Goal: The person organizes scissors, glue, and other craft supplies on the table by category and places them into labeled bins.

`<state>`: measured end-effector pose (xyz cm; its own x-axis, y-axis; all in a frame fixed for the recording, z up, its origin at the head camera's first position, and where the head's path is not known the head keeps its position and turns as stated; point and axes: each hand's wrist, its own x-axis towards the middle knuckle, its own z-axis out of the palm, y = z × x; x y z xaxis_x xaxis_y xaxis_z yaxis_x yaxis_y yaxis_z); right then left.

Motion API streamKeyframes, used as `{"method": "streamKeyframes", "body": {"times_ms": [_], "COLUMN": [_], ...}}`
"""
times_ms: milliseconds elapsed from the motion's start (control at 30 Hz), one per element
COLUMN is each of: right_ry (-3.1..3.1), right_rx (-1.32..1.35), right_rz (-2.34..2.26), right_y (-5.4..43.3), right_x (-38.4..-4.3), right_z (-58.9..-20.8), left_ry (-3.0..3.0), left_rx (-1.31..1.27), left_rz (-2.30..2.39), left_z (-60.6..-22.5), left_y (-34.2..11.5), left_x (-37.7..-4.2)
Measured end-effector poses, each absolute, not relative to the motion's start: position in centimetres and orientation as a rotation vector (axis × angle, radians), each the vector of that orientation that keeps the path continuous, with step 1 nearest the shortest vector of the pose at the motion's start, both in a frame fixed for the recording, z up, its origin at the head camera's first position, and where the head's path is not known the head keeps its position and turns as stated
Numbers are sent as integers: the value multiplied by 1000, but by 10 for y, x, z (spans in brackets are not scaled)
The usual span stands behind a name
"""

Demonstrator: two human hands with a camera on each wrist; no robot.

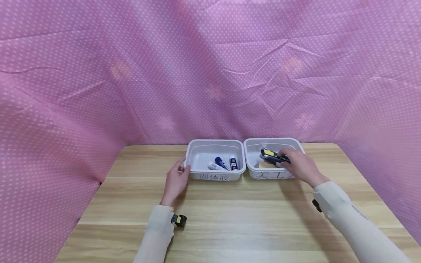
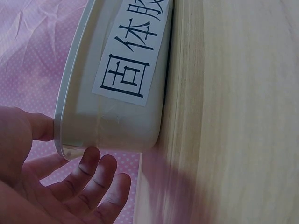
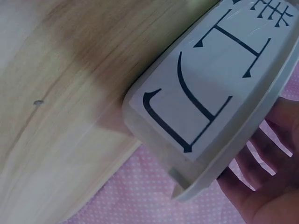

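Note:
My left hand (image 1: 176, 181) holds the left corner of a white plastic tub (image 1: 216, 141), thumb at the rim and fingers bent around the outside. Inside that tub lie a white glue stick (image 1: 215, 166), a blue glue stick (image 1: 222, 162) and a dark blue one with a white cap (image 1: 233, 163). Over the right tub (image 1: 273, 140) reaches my right hand (image 1: 300, 165), gripping a black-and-yellow utility knife (image 1: 270, 154) by one end. In the right wrist view the fingers (image 3: 261, 163) pass behind the rim, and the knife is hidden there.
Both tubs stand side by side at the far edge of the wooden table (image 1: 236, 223), with printed labels (image 1: 213, 177) on their fronts. A tan piece (image 1: 265, 165) lies in the right tub. Pink dotted cloth (image 1: 210, 73) hangs behind and at the sides.

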<state>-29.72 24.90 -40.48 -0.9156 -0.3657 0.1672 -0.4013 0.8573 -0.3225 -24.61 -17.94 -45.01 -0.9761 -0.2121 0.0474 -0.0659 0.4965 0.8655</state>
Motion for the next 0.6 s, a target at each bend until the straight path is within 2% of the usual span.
{"method": "streamKeyframes", "body": {"times_ms": [600], "right_ry": [-2991], "right_rx": [603], "right_rz": [668], "right_y": [250], "right_x": [-319], "right_z": [-414], "left_ry": [-2575], "left_rx": [248], "left_rz": [-1467], "left_z": [-452], "left_y": [-178], "left_x": [-246]}}
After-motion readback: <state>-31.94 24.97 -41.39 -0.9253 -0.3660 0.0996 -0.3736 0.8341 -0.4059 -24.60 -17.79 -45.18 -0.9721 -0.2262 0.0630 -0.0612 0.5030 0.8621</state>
